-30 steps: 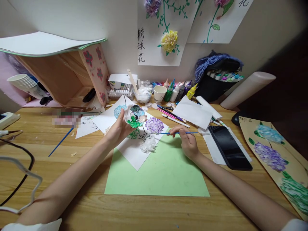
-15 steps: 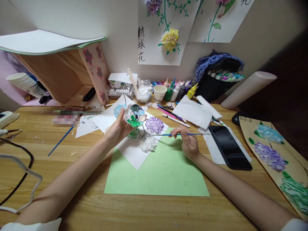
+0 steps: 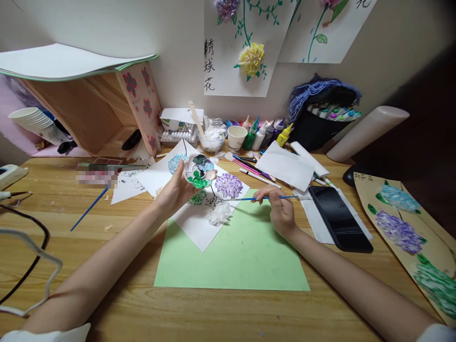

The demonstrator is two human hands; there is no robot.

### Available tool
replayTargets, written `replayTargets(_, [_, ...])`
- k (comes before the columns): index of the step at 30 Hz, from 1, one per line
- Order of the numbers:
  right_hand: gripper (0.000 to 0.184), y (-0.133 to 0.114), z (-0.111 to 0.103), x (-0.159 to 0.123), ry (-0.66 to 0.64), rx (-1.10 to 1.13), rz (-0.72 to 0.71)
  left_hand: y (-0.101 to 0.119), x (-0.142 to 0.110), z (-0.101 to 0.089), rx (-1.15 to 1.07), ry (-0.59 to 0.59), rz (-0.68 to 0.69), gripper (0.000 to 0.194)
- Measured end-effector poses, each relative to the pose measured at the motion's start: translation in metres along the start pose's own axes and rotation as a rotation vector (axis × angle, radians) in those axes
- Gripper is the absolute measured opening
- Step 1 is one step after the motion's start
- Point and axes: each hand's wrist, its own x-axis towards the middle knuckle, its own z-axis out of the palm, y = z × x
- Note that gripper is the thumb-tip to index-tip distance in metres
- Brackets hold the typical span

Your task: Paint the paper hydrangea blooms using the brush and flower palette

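Observation:
My left hand (image 3: 177, 191) is closed around a small flower-shaped paint palette (image 3: 200, 172), its wells smeared with green, dark, light blue and pale paint. A thin blue paintbrush (image 3: 263, 198) lies across the fingers of my right hand (image 3: 280, 207), which grips it with the tip pointing left. The brush tip is near dark marks on the white paper (image 3: 203, 233), just above a white ruffled flower (image 3: 219, 214). On that paper are also a purple flower (image 3: 229, 185), a light blue one and a green one partly behind the palette. Under it lies a light green sheet (image 3: 242, 266).
A black phone (image 3: 340, 217) rests on white tissue at right, beside a painted flower sheet (image 3: 402, 232). Paint bottles (image 3: 261, 135), a paper cup (image 3: 237, 137) and a bowl of cotton (image 3: 213, 139) line the back. Another blue brush (image 3: 90, 209) and cables (image 3: 46, 237) lie left.
The right hand and brush have shifted very slightly, with the brush tip still over the dark marks. The left hand and palette look unchanged.

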Motion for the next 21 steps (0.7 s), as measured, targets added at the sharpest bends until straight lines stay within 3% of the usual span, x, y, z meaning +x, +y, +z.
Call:
replayTargets(6, [0.038,0.001,-0.001,0.0,-0.013,0.014,0.01,-0.001,0.001,-0.002,0.023,-0.005,-0.018,0.064])
replayTargets(13, [0.027,0.002,0.002,-0.004,0.198,0.033,-0.095,-0.002,0.0,0.0,0.072,0.001,-0.099,0.059])
replayTargets(18, [0.026,0.0,0.002,-0.007,0.033,-0.113,-0.277,-0.01,-0.003,0.004,0.053,-0.031,-0.164,0.058])
replayTargets(21, [0.029,-0.002,0.0,-0.007,-0.093,-0.188,-0.297,-0.015,-0.005,0.005,0.022,-0.1,-0.196,0.055])
